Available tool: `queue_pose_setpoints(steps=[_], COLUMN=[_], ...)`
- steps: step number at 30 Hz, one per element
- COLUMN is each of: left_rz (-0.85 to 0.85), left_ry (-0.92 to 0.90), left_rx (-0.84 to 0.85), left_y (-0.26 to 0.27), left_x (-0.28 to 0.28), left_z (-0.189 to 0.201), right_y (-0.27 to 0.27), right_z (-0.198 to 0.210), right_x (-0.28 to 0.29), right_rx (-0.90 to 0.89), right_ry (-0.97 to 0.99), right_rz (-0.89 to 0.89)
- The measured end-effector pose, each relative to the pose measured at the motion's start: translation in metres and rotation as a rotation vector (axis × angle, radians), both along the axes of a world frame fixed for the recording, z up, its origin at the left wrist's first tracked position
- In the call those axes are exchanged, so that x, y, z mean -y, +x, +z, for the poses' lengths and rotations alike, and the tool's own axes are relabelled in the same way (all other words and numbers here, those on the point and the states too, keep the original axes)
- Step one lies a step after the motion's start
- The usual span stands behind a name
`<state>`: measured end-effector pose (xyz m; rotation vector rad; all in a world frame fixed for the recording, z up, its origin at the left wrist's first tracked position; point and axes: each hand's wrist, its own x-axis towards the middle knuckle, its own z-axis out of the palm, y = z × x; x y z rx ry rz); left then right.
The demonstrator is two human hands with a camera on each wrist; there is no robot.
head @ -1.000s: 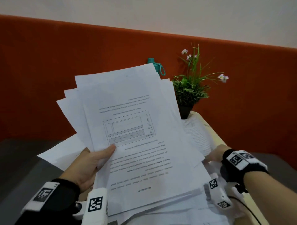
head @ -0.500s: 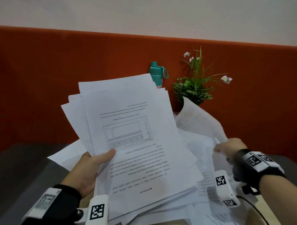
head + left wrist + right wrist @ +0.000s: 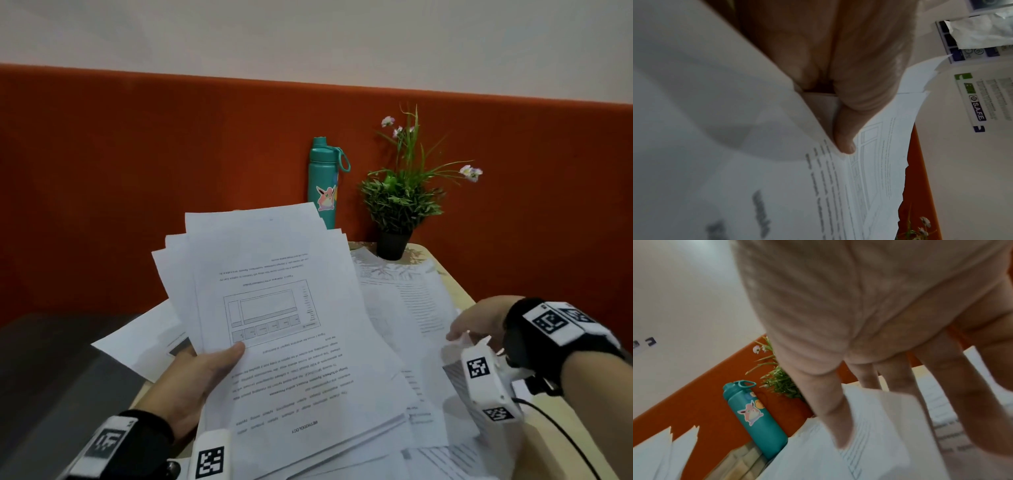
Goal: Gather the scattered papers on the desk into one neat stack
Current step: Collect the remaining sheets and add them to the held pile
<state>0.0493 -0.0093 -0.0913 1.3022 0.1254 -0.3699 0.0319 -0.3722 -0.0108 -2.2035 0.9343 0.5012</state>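
Roughly fanned, the held papers (image 3: 274, 325) sat raised over the desk (image 3: 459, 291) — left hand (image 3: 195, 380) pinched them, thumb on top. Right hand (image 3: 479, 322), fingers extended, touched a loose sheet (image 3: 411, 308) — best slid fully under before lifting, edges squared after.

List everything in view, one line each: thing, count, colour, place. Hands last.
held sheaf of papers: several sheets, white, printed, fanned unevenly, raised over the desk in the left hand
loose papers: several, white, overlapping on the desk
desk: one, pale, under the papers
water bottle: one, teal, stickered, upright by the partition
potted plant: one, green, black pot, desk's far corner
partition: one, orange, behind the desk
left hand: grips the sheaf, thumb on top
right hand: fingers extended over the loose papers
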Motion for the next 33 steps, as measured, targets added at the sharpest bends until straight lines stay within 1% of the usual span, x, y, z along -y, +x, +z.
queue_pose_setpoints(steps=[4, 6, 8, 9, 10, 11, 12, 14, 18, 22, 24, 27, 30, 32, 33], left_rz=[-0.018, -0.018, -0.017, -0.014, -0.014, -0.017, -0.02, -0.029, -0.038, -0.038, -0.031, -0.044, -0.058, -0.064, -0.063], left_ry=[-0.011, -0.008, -0.015, -0.026, -0.037, -0.042, -0.045, -0.052, -0.033, -0.028, -0.008, -0.002, 0.0, 0.012, 0.018], left_rx=[-0.028, -0.034, -0.046, -0.055, -0.064, -0.07, -0.072, -0.073, -0.069, -0.06, -0.038, -0.041, -0.045, -0.039, -0.037], left_y=[0.0, 0.001, 0.002, 0.003, 0.003, 0.004, 0.004, 0.004, 0.004, 0.006, 0.008, 0.007, 0.007, 0.006, 0.006], left_x=[0.004, 0.004, 0.003, 0.002, 0.001, 0.001, 0.001, 0.001, 0.002, 0.005, 0.006, 0.006, 0.005, 0.006, 0.005], left_z=[0.0, 0.0, -0.001, -0.002, -0.003, -0.004, -0.005, -0.005, -0.004, -0.004, -0.006, -0.008, -0.009, -0.008, -0.008], right_y=[0.01, 0.014, 0.017, 0.019, 0.022, 0.024, 0.024, 0.021, 0.021, 0.019, 0.016, 0.013, 0.015, 0.016, 0.017], right_z=[-0.01, -0.015, -0.015, -0.015, -0.018, -0.022, -0.025, -0.029, -0.026, -0.026, -0.026, -0.031, -0.046, -0.052, -0.051], right_x=[-0.007, -0.013, -0.014, -0.013, -0.011, -0.011, -0.015, -0.022, -0.023, -0.018, -0.017, -0.023, -0.037, -0.046, -0.048], right_rx=[0.04, -0.001, -0.067, -0.062, -0.047, -0.074, -0.082, -0.064, 0.003, 0.093, 0.152, 0.217, 0.146, 0.111, 0.1], right_ry=[-0.05, -0.059, 0.019, 0.095, 0.118, 0.109, 0.059, -0.104, -0.184, -0.214, -0.227, -0.161, -0.163, -0.229, -0.258], right_rz=[0.026, 0.035, 0.081, 0.086, 0.09, 0.089, 0.104, 0.162, 0.199, 0.093, 0.071, 0.078, 0.165, 0.218, 0.21])
